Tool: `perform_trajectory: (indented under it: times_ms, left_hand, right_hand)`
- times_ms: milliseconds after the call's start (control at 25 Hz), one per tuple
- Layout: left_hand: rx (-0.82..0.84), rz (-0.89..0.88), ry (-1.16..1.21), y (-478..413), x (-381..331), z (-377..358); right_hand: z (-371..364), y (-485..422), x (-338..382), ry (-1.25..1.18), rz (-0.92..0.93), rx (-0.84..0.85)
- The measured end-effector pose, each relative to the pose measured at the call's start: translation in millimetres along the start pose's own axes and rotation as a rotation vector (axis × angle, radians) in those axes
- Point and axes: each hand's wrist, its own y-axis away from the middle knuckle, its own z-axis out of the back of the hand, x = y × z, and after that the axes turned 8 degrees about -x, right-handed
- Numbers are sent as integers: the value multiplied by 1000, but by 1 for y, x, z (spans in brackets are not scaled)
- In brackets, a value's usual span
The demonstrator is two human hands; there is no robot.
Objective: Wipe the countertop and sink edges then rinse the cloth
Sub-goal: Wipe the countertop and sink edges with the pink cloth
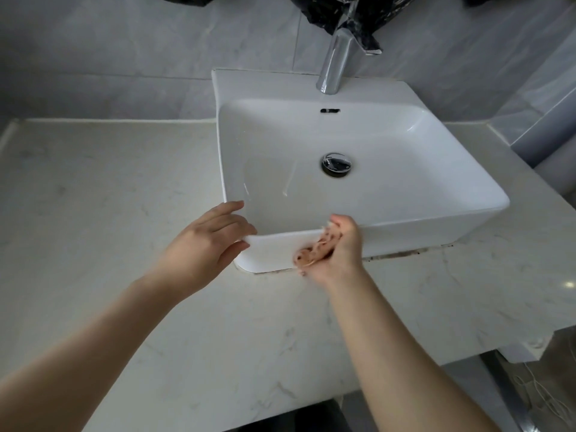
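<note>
A white rectangular sink (452, 219) stands on a pale marble countertop (109, 213). My right hand (339, 247) grips a small pink patterned cloth (314, 249) and holds it against the sink's front wall, just below the near rim. My left hand (207, 241) grips the sink's front left corner, fingers over the rim and thumb on the outer wall. A chrome tap (335, 62) rises behind the basin, and the chrome drain (336, 163) sits in the basin floor. No water runs from the tap.
Grey tiled wall behind the counter. Black plastic sheeting (349, 14) hangs above the tap. Dark grime lines the seam (402, 254) where the sink meets the counter. The counter's front edge (280, 406) is near, and it ends at the right.
</note>
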Motion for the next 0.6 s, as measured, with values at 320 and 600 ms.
perform_trajectory:
  times_ms: [320, 600]
  left_hand:
    - [-16, 64, 116, 7, 0, 0]
    - [-216, 839, 502, 12, -23, 56]
  right_hand:
    - [-43, 27, -64, -62, -96, 80]
    - [-43, 66, -58, 294, -195, 485]
